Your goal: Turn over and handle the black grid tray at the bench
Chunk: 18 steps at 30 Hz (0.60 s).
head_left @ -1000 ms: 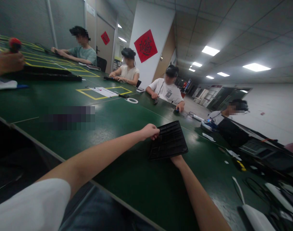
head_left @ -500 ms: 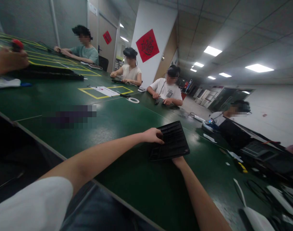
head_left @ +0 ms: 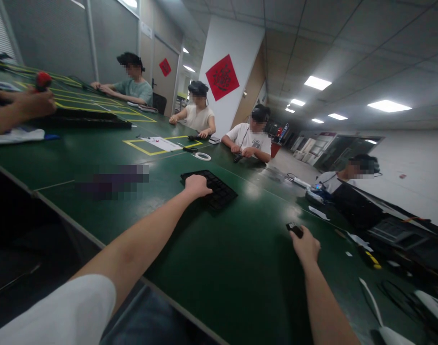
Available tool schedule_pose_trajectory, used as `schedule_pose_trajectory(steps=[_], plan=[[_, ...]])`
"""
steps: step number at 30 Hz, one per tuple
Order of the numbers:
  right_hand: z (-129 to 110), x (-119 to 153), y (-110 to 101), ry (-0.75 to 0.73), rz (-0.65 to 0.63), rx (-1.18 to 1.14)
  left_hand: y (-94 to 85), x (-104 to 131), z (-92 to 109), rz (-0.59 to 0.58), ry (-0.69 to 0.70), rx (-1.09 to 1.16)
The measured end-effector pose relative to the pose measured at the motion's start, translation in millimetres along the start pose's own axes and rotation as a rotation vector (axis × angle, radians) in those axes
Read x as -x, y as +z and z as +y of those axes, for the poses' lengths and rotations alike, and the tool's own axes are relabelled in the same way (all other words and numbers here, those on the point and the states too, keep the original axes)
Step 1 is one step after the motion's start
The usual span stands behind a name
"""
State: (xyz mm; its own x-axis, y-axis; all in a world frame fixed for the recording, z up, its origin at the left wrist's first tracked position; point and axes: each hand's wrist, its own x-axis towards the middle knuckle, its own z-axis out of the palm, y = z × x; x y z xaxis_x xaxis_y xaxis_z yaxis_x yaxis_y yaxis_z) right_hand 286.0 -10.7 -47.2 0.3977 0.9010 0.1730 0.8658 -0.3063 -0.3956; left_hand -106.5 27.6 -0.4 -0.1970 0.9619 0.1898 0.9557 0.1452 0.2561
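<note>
A black tray with compartments [head_left: 221, 191] lies low over the green table, tilted in the view. My left hand [head_left: 197, 186] grips its near left side, with the thumb over the tray and the other fingers largely hidden. Farther right, apart from the tray, my right hand [head_left: 305, 244] holds a small black object [head_left: 294, 230] between its fingers, just above the table. The small object has a pale marking on its end; what it is cannot be made out.
A white tape roll [head_left: 202, 156] and a paper sheet [head_left: 163, 143] lie beyond the tray. Several people sit around the green table [head_left: 240, 287]. At right are a yellow-and-black tool [head_left: 373, 260], cables and black equipment. Another person's hand [head_left: 37, 103] is at far left.
The tray has moved left and away from me, down toward the table, with my left hand on it. My right hand has left its underside and moved right, now showing a small black object.
</note>
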Motion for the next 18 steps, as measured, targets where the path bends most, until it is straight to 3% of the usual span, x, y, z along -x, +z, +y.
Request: schedule_pose_trajectory(steps=[6, 10, 14, 18], plan=[[10, -4, 2, 0.129, -0.024, 0.036, -1.8, -3, -12, -0.031, -0.033, -0.027], [14, -11, 18, -0.058, -0.032, 0.029, 1.4, 0, -5, -0.042, -0.003, 0.002], [-17, 4, 32, -0.337, -0.023, -0.079, 11.6, 15, 23, -0.050, 0.112, 0.069], [-64, 37, 36, -0.433, -0.195, -0.524, 21.8, 38, 60, -0.085, 0.252, 0.164]])
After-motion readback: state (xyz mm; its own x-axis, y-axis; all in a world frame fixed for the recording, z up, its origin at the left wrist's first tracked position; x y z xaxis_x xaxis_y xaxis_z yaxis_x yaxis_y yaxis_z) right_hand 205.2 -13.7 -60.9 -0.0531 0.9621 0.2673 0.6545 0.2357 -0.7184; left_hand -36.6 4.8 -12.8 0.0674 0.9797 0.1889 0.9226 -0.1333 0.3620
